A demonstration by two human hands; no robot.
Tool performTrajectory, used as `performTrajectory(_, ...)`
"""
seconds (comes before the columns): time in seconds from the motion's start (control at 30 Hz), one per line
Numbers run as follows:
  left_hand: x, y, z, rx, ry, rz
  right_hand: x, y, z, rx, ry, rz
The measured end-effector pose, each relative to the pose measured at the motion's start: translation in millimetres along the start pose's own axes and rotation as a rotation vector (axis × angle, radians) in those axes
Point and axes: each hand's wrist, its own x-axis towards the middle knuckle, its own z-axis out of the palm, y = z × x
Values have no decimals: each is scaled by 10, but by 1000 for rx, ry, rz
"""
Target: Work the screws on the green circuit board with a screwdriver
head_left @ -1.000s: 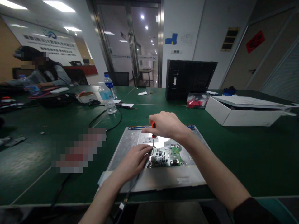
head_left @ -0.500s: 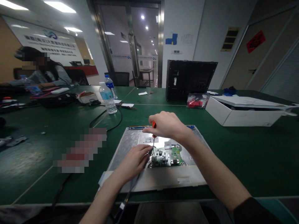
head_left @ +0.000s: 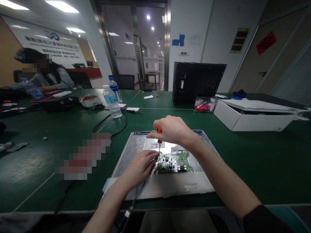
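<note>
My right hand (head_left: 173,130) is closed around the red-and-black handle of a screwdriver (head_left: 159,130), which stands nearly upright. Its thin shaft reaches down to the upper left corner of a green circuit board (head_left: 173,162). That board lies on the silver metal back of a flat display panel (head_left: 131,152). Low beside the screwdriver's tip, my left hand (head_left: 139,167) has its fingers closed together at the board's left edge; whatever they pinch is hidden. A dark cable (head_left: 137,195) runs from under this hand toward the table's front edge.
Two water bottles (head_left: 112,103) stand beyond the panel on the green table (head_left: 243,161). A black monitor (head_left: 198,82), a bag of red items (head_left: 205,105) and a white box (head_left: 252,118) are at the back right. Another person (head_left: 54,76) sits at the far left.
My right hand and the screwdriver's handle have shifted very slightly left. My left hand, the board and the panel stay in place.
</note>
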Motion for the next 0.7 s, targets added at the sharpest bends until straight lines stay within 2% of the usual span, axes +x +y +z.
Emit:
performTrajectory(0.17, -1, 6, -8, 7, -9, -7, -3, -5, -3, -22, -2, 21)
performTrajectory(0.4, 10, 25, -21, 6, -25, -22, -44, 48, -24, 21, 7, -45)
performTrajectory(0.53, 16, 33, -26, 5, -31, -28, 5, 56, -21, 40, -35, 2)
performTrajectory(0.7, 29, 33, -29, 1, -33, -21, -15, 63, -3, -7, 5, 5)
